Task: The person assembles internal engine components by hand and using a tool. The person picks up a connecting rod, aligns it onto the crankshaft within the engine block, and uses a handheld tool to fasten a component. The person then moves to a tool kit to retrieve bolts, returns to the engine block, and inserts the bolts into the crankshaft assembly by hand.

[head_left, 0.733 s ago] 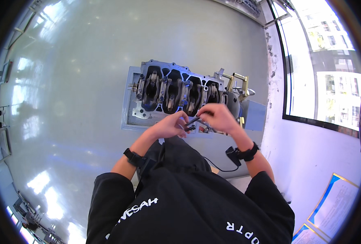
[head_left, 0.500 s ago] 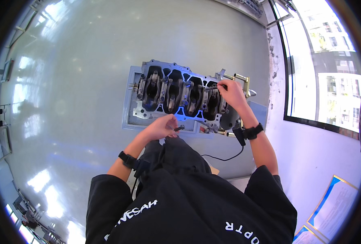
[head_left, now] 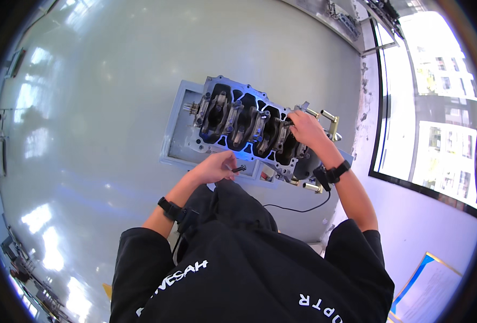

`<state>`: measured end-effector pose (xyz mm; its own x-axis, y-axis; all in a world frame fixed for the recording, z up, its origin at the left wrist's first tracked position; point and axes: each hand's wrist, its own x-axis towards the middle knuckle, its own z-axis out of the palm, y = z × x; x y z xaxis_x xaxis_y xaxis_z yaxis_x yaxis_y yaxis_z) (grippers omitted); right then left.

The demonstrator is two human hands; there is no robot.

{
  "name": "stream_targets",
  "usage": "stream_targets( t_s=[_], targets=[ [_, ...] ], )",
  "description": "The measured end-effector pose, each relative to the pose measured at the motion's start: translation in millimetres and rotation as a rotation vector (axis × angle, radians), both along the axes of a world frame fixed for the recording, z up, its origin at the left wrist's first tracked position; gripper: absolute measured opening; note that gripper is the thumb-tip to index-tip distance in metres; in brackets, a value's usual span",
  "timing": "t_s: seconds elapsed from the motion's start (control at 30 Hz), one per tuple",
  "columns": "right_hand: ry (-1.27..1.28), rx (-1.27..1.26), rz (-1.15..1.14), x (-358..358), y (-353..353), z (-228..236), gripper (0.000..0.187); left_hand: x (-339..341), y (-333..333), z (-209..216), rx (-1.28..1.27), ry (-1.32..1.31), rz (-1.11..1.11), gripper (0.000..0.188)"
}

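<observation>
An engine block (head_left: 196, 142) lies with its open crankcase upward, showing the crankshaft (head_left: 241, 134) and a row of bearing caps (head_left: 259, 125). My right hand (head_left: 306, 129) is over the block's right part, its fingers closed in a pinch above a bearing cap. A small dark bolt shows partly at those fingertips; the rest is hidden by the fingers. Closer to my body, just off the block's near edge, my left hand (head_left: 216, 167) is closed round a dark bolt (head_left: 239, 169), whose head end sticks out to the right.
Under the block is a grey stand with a raised-rim tray (head_left: 169, 156). Brass-coloured posts (head_left: 330, 116) project at its right end. A black cable (head_left: 297, 210) runs from my right wrist strap. To the right are a wall and a window (head_left: 448, 145); a shelf with metal parts stands far right.
The view has shifted, so the block appears farther right and more tilted. My right hand has tipped the bolt from lying flat and lowered it towards the cap. My left hand keeps its bolt.
</observation>
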<state>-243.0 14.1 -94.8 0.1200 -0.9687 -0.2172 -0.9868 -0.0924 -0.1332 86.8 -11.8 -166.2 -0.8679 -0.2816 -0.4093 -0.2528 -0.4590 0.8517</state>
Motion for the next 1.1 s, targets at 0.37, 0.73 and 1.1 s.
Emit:
stream_targets(
  t_s=[0.37,0.73,1.1],
  targets=[
    [0.034,-0.012,-0.076,1.9,3.9,-10.4,0.01,14.0,-5.7,-3.6,-0.024,0.016,0.032,0.022],
    [0.162,0.021,-0.083,12.4,6.7,-11.0,0.014,13.7,2.1,-11.0,-0.008,0.03,0.07,0.02],
    [0.264,0.031,0.037,14.8,-1.9,-14.9,0.011,23.8,6.0,-15.8,-0.061,0.047,0.089,0.02]
  ],
)
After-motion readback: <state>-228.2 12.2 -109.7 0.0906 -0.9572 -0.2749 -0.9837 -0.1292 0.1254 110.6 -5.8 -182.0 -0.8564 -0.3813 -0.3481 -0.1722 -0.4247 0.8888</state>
